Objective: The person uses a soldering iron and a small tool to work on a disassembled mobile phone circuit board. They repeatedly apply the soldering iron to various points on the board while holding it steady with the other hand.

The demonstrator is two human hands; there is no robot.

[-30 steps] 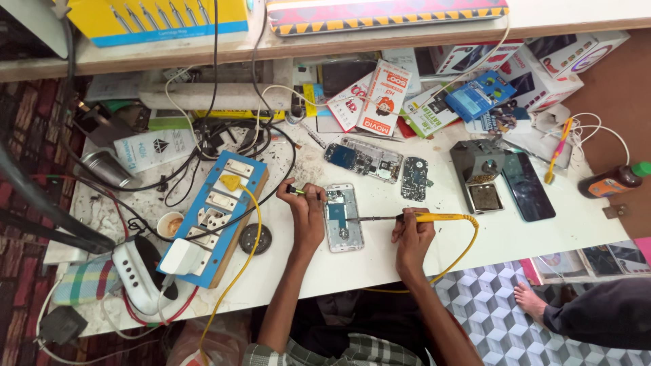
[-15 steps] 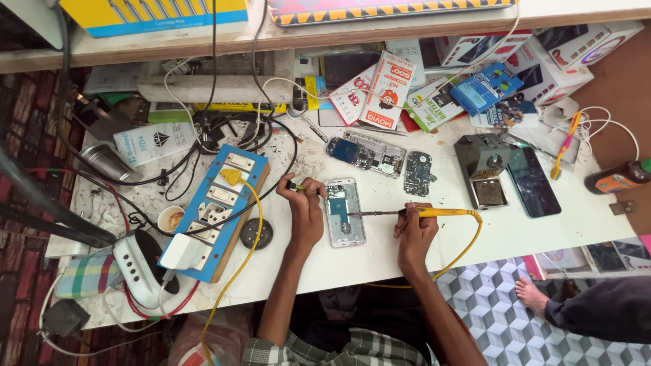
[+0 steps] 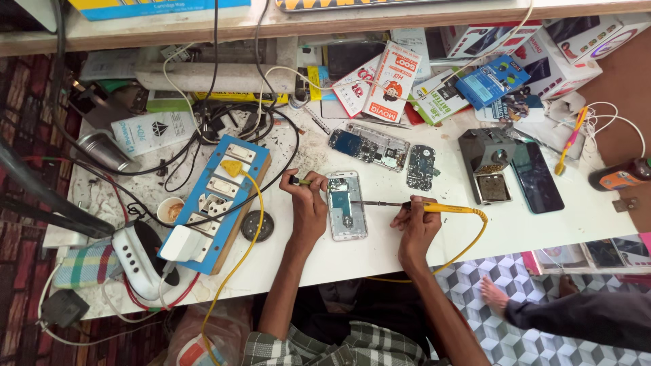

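Opened silver phone (image 3: 346,205) under a yellow-handled soldering iron (image 3: 434,207).
Right hand (image 3: 415,224) fingers pinch the iron; left hand (image 3: 308,207) fingers curl at the phone's edge, white tabletop (image 3: 380,254) bare below.

Matt white table (image 3: 380,257), glossy black phone glass (image 3: 537,177), blue plastic switchboard (image 3: 220,196).

Blue socket board (image 3: 215,198) left; circuit boards (image 3: 369,145) above; black phone (image 3: 536,178), orange bottle (image 3: 620,175) right.
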